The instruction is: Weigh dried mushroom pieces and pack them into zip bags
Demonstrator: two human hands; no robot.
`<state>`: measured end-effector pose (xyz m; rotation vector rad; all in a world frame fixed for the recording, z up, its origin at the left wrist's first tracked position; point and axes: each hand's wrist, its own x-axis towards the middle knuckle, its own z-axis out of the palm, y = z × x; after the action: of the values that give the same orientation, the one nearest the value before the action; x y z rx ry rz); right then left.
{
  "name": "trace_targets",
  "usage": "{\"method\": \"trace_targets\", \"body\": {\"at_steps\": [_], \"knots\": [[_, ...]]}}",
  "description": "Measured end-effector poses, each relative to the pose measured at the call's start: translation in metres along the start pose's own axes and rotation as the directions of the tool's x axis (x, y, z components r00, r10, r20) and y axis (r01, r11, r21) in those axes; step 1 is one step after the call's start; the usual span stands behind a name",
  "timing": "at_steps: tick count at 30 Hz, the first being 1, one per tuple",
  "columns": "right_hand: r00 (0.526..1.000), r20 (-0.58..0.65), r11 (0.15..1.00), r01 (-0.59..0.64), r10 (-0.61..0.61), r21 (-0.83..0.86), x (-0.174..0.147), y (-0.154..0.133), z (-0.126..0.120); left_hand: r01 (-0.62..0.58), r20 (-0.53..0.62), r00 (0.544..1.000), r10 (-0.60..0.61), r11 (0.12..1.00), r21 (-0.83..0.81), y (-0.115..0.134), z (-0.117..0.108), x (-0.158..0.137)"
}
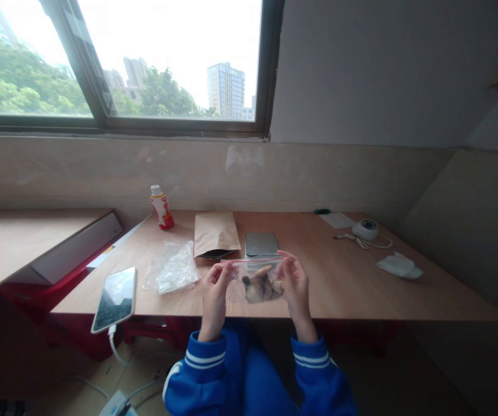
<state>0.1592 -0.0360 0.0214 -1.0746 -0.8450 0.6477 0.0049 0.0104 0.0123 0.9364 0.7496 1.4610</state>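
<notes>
A clear zip-lock bag point(255, 283) with a red strip along its top edge hangs upright between my hands, over the table's front part. Inside it are several brown and dark dried pieces, whose kind I cannot make out. My left hand point(215, 292) pinches the bag's upper left corner. At the upper right corner, the fingers of my right hand point(293, 283) grip the same top edge. Just behind the bag lies a flat scale with a silver top point(261, 243). To its left, a brown kraft paper pouch point(216, 231) lies with its dark mouth toward me.
Clear plastic bags point(173, 267) lie left of the pouch, and a red-and-white bottle point(161, 208) stands behind them. A phone point(114, 297) with a charging cable overhangs the front left edge. At right are a white dome camera point(365, 229), a paper sheet point(338, 221) and a crumpled white tissue point(400, 265).
</notes>
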Motion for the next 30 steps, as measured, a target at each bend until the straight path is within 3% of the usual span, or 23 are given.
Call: {"method": "trace_targets", "body": {"at_steps": [6,9,12,15,23,26,30], "knots": [[0.993,0.121,0.999,-0.008,0.012,-0.033,0.004,0.009,-0.009,-0.004,-0.121,0.993,0.004,1.000,-0.002,0.000,-0.004,0.001],[0.994,0.108,0.999,0.006,-0.002,-0.036,0.005,0.012,-0.011,0.008,-0.062,0.998,-0.007,1.000,0.018,0.005,-0.005,0.001],[1.000,0.017,1.000,0.007,-0.007,0.008,0.005,0.015,-0.011,0.036,0.030,0.999,-0.038,0.998,0.046,0.011,-0.007,-0.001],[1.000,-0.030,1.000,-0.005,0.005,0.023,0.005,0.016,-0.010,0.033,0.032,0.999,-0.035,0.997,0.063,0.014,-0.008,-0.003],[0.976,0.195,0.995,-0.100,0.093,0.026,0.003,0.009,-0.014,-0.046,-0.092,0.995,0.046,0.999,0.000,0.014,-0.008,-0.001],[0.985,0.148,0.996,-0.090,0.086,0.024,0.003,0.009,-0.013,-0.041,-0.091,0.995,0.042,0.999,0.018,0.015,-0.012,-0.001],[0.996,0.079,0.999,-0.041,0.044,-0.036,0.001,0.004,-0.011,-0.106,-0.060,0.991,0.118,0.979,0.175,0.016,-0.015,-0.002]]}}
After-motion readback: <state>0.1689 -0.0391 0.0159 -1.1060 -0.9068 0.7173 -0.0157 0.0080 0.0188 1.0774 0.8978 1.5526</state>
